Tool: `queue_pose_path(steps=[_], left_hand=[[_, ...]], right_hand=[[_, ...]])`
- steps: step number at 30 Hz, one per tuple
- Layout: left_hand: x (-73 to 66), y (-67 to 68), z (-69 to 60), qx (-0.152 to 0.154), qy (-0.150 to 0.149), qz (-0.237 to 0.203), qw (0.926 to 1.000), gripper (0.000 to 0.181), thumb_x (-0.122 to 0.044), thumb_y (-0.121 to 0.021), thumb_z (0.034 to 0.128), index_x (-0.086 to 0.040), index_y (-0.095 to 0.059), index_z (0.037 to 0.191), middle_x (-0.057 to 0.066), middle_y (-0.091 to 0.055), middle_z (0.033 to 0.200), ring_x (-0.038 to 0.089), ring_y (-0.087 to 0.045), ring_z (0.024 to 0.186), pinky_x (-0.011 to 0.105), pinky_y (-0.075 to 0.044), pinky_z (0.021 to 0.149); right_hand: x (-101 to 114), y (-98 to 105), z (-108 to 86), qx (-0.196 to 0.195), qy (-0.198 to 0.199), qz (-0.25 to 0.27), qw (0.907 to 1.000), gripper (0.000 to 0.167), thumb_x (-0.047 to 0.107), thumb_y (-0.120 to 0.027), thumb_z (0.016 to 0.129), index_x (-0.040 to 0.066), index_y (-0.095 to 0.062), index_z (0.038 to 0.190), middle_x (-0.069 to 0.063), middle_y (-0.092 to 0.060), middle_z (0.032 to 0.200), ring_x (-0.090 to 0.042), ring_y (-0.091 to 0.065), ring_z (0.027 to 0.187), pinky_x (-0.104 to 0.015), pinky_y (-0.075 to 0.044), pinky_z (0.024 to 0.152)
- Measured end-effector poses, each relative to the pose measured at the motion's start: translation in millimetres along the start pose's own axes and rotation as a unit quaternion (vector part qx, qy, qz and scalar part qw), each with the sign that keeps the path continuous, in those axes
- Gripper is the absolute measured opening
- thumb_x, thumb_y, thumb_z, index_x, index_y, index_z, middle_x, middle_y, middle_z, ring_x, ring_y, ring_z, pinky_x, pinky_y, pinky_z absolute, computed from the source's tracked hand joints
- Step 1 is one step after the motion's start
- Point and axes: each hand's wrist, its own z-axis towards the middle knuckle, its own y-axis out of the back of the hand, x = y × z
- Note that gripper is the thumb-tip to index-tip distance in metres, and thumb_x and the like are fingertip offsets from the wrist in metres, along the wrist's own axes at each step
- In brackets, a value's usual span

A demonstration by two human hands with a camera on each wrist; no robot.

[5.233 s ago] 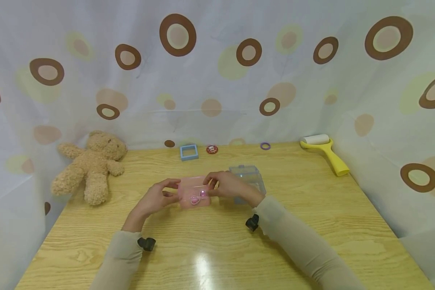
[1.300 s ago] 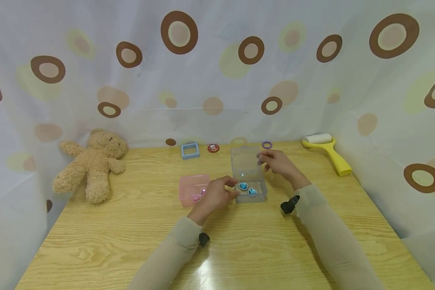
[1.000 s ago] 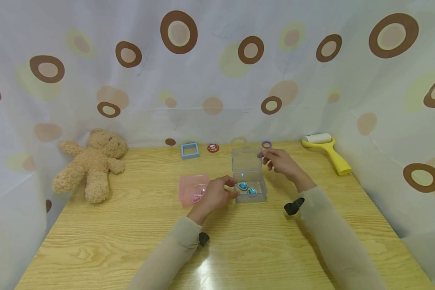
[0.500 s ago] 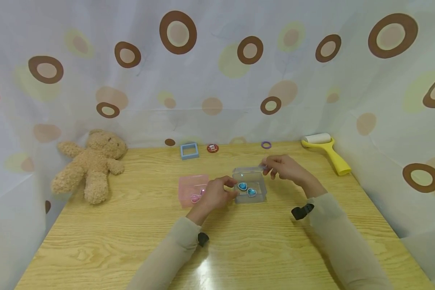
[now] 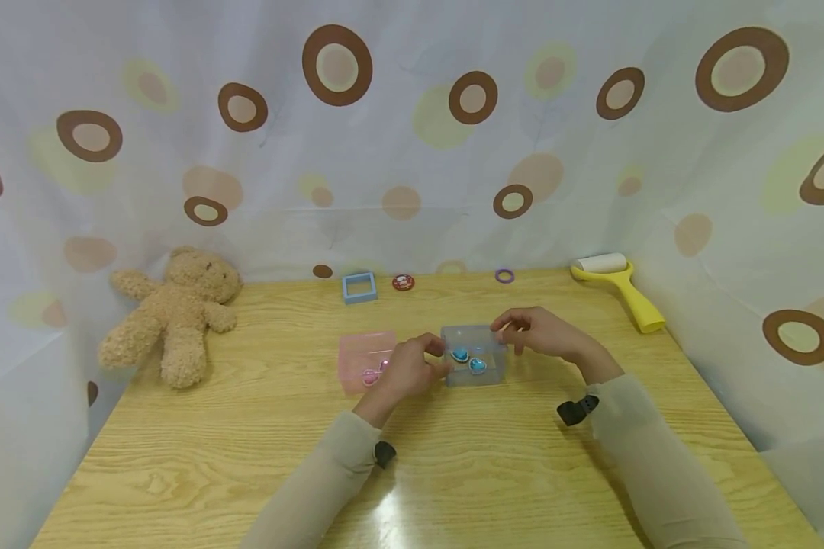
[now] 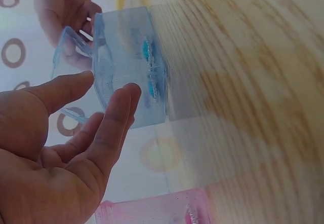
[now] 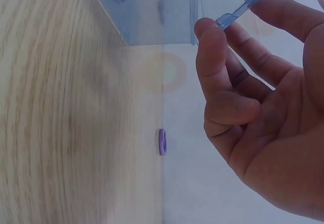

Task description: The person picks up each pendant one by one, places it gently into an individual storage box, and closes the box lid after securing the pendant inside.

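Observation:
A clear bluish plastic box (image 5: pixel 497 374) stands on the table with two blue gem-like pieces (image 5: pixel 477 366) inside. My right hand (image 5: pixel 539 333) pinches the side edge of its hinged lid (image 6: pixel 64 44) between thumb and finger. In the left wrist view the lid slants above the box, a gap beneath it. My left hand (image 5: pixel 412 368) stays at the box's left side, thumb near the upper rim and fingers extended along the wall. A pink see-through box (image 5: pixel 357 347) with pink gem-like pieces (image 5: pixel 371 377) sits to the left, partly hidden by my left hand.
A teddy bear (image 5: pixel 178 305) lies at the back left. Along the back edge are a light blue square frame (image 5: pixel 359 297), a red round piece (image 5: pixel 403 283) and a purple ring (image 5: pixel 504 275). A yellow-handled lint roller (image 5: pixel 635 301) rests at the back right.
Earlier both hands were at the pink box. Since then they moved to the bluish box, and its raised lid has swung down toward me with my right hand. My left hand has lately stayed still.

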Motion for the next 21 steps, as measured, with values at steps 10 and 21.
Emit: queue_pose_path(steps=[10, 21], left_hand=[[3.1, 0.9, -1.3, 0.011, -0.024, -0.014, 0.9996, 0.062, -0.013, -0.079, 0.0854, -0.011, -0.052, 0.141, 0.012, -0.069, 0.123, 0.024, -0.073, 0.098, 0.031, -0.058, 0.079], [-1.7, 3.5, -3.0, 0.019, -0.003, -0.018, 0.9997, 0.040, -0.022, -0.072, 0.0921, -0.012, -0.062, 0.130, 0.010, -0.069, 0.123, 0.025, -0.071, 0.101, 0.035, -0.057, 0.082]], right_hand=[[-8.3, -4.7, -0.7, 0.008, 0.002, -0.031, 0.9995, 0.036, 0.020, -0.064, 0.098, 0.005, -0.060, 0.130, -0.013, -0.068, 0.105, -0.026, -0.064, 0.082, -0.045, -0.056, 0.075], [-8.0, -10.6, -2.3, 0.007, 0.010, -0.037, 0.9992, 0.042, 0.015, -0.071, 0.092, 0.005, -0.058, 0.131, -0.013, -0.066, 0.103, -0.022, -0.067, 0.085, -0.033, -0.055, 0.072]])
